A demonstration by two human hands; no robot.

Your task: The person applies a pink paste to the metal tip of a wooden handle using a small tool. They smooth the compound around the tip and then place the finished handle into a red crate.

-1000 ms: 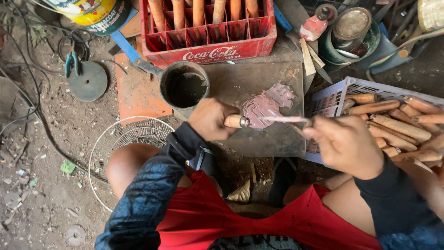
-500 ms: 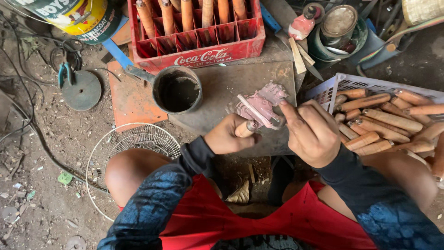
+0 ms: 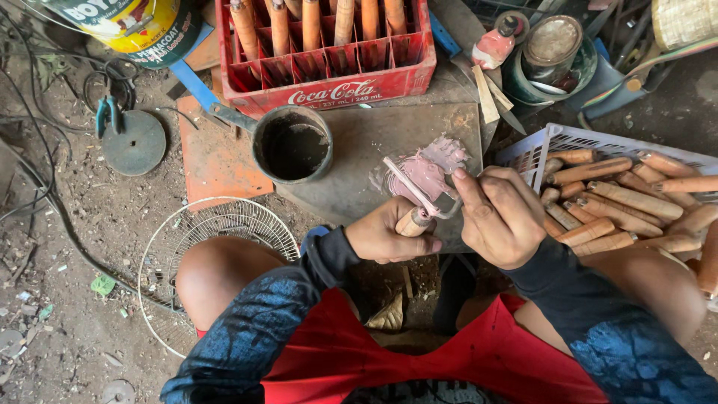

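1. Wooden handle (image 3: 413,221) sits clenched in the left hand (image 3: 389,236), just at 6 o'clock from the pink putty (image 3: 430,173).
2. Right hand (image 3: 499,217) pinches a thin stick (image 3: 407,185), smearing its end.
3. It looks light, stiff and unbreakable; grip mid-shaft, away from the sticky end.

One red crate (image 3: 329,71) holds six upright wooden handles (image 3: 310,22). One white basket (image 3: 568,142) holds many more, too piled to count. One dark tin (image 3: 293,146).

Both hands (image 3: 393,238) (image 3: 502,218) close together, fingers curled
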